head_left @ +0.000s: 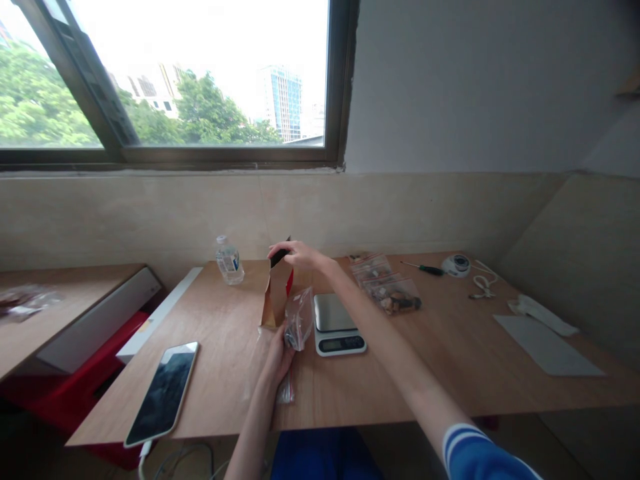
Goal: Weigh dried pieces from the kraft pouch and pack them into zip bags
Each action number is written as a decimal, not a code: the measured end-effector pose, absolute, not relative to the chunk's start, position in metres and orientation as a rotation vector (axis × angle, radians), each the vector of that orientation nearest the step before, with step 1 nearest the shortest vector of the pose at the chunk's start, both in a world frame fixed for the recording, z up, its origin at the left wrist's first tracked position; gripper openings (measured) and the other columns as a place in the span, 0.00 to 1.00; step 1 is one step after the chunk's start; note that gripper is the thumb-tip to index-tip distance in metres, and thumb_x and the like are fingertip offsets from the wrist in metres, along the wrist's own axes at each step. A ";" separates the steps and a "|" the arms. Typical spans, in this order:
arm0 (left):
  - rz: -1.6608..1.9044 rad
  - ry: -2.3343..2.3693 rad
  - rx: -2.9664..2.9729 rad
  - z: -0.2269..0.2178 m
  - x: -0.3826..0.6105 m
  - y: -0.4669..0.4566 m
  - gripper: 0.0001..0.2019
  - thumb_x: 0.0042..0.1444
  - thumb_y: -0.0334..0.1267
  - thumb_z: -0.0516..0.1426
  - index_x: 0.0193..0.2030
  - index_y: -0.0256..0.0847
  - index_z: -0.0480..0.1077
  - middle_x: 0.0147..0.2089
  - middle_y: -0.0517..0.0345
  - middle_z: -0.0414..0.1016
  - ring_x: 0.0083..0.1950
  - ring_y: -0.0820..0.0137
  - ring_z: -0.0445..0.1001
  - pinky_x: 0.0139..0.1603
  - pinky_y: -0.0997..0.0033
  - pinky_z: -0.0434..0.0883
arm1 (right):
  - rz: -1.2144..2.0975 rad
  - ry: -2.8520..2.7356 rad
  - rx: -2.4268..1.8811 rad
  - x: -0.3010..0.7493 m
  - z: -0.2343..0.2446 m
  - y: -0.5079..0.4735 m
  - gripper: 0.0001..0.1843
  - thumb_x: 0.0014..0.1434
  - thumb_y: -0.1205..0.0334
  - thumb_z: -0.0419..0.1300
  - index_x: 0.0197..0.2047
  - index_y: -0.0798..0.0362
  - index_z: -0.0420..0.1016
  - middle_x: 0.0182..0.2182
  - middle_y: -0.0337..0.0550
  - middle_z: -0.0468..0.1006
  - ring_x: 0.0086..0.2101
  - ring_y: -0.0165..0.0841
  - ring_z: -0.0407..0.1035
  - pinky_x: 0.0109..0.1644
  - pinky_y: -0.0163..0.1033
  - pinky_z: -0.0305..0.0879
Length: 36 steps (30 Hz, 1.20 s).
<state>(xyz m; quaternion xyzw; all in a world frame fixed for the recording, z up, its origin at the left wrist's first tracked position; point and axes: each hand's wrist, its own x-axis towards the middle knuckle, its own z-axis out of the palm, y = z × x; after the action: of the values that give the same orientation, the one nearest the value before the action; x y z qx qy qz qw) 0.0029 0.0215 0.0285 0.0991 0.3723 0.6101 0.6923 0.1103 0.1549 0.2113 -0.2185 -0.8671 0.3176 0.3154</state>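
Your left hand (281, 355) is curled around the clear plastic zip bag with small dark contents (301, 310), at the lower right edge of the open brown paper bag with a red side (276, 297). That paper bag stands roughly upright, leaning a little, near the middle of the light-brown wooden table (215, 393). Your right hand (299, 255) is at the paper bag's top, fingers bent over the opening; you cannot tell from here whether they pinch the rim or something dark inside. Beneath your left wrist lies a flat, clear plastic bag with a red strip (287, 392). Just right of the zip bag sits a white digital scale with a silver plate (341, 345), partly behind your right forearm. Beyond that forearm are several clear zip bags with brown and dark contents (397, 297), then a green-and-black screwdriver (431, 270) pointing away from a white dome-shaped device (457, 265) with a white cable (484, 287) beside it. Farther right, a white wrapped packet (543, 315) lies by a pale grey flat sheet (547, 347). On your left, a clear plastic bottle (229, 261) stands near the wall, and a dark-screened phone (164, 390) lies nearer you.
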 end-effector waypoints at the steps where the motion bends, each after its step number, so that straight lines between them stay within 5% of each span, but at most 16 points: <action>1: 1.360 0.815 0.224 0.028 0.003 0.022 0.04 0.53 0.30 0.56 0.31 0.33 0.72 0.26 0.55 0.76 0.24 0.74 0.73 0.25 0.78 0.72 | 0.817 -2.293 -0.585 0.110 0.209 0.154 0.28 0.41 0.80 0.47 0.42 0.54 0.74 0.44 0.42 0.76 0.47 0.36 0.68 0.54 0.42 0.61; 5: 1.342 0.769 0.241 0.024 0.002 0.024 0.04 0.53 0.29 0.56 0.31 0.33 0.71 0.25 0.56 0.75 0.24 0.75 0.74 0.27 0.79 0.73 | 0.651 -2.261 -0.656 0.111 0.200 0.150 0.34 0.38 0.79 0.52 0.52 0.54 0.64 0.55 0.48 0.64 0.58 0.39 0.56 0.62 0.46 0.51; 8: 1.336 0.777 0.244 0.022 0.002 0.024 0.05 0.55 0.30 0.54 0.32 0.33 0.72 0.26 0.55 0.76 0.25 0.75 0.74 0.26 0.79 0.73 | 0.473 -2.240 -0.663 0.115 0.196 0.143 0.32 0.38 0.79 0.55 0.50 0.57 0.62 0.54 0.54 0.59 0.60 0.40 0.49 0.62 0.45 0.50; 15: 1.323 0.780 0.307 0.023 0.003 0.023 0.05 0.54 0.32 0.56 0.32 0.34 0.73 0.26 0.57 0.75 0.24 0.75 0.72 0.26 0.79 0.71 | 0.291 -2.380 -0.754 0.127 0.199 0.129 0.07 0.51 0.74 0.56 0.33 0.55 0.70 0.33 0.43 0.72 0.38 0.33 0.66 0.43 0.36 0.61; 21: 1.312 0.794 0.339 0.024 0.002 0.023 0.03 0.51 0.33 0.58 0.30 0.37 0.74 0.26 0.59 0.75 0.25 0.75 0.71 0.27 0.79 0.70 | 0.235 -2.520 -0.792 0.121 0.212 0.106 0.12 0.57 0.77 0.53 0.34 0.55 0.76 0.33 0.42 0.78 0.33 0.29 0.69 0.36 0.31 0.58; 30: 1.301 0.753 0.397 0.018 0.002 0.022 0.07 0.48 0.35 0.62 0.33 0.34 0.73 0.32 0.57 0.77 0.29 0.74 0.74 0.34 0.76 0.71 | 0.272 -2.454 -0.741 0.121 0.209 0.099 0.09 0.60 0.70 0.54 0.39 0.53 0.76 0.34 0.42 0.75 0.37 0.30 0.68 0.43 0.33 0.60; 36: 1.318 0.694 0.430 0.015 0.001 0.023 0.10 0.48 0.38 0.63 0.37 0.35 0.74 0.36 0.56 0.78 0.37 0.72 0.76 0.41 0.76 0.71 | 0.245 -1.802 -0.860 0.140 0.199 0.069 0.07 0.58 0.66 0.54 0.42 0.53 0.67 0.40 0.44 0.68 0.43 0.33 0.63 0.51 0.40 0.59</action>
<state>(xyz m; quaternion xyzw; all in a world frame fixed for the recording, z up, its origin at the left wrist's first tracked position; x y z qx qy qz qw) 0.0014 0.0230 0.0149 0.1942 0.3132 0.5950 0.7143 0.1399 0.0686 0.1991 -0.3612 -0.7567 0.1030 0.5351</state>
